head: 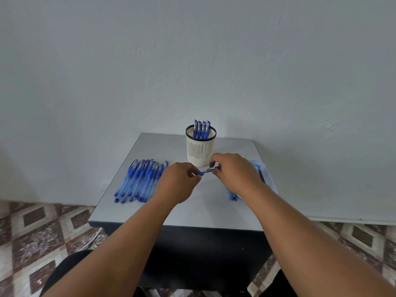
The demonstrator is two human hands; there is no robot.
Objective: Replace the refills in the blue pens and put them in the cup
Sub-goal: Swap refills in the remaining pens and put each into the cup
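While the left hand [179, 182] pinches the blue grip end and the right hand [232, 171] pinches the other end, the pen [209, 169] hangs just in front of the cup [200, 150]; best keep both pulls straight along its axis. Left: heap of translucent blue pens [140, 181], slim, ridged grips. Centre: slotted cream cup, black rim. Right: pale cloth [266, 174] on the smooth grey table [210, 209]

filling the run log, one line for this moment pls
left hand: pinches blue pen | right hand: pinches same pen | cup: four pens
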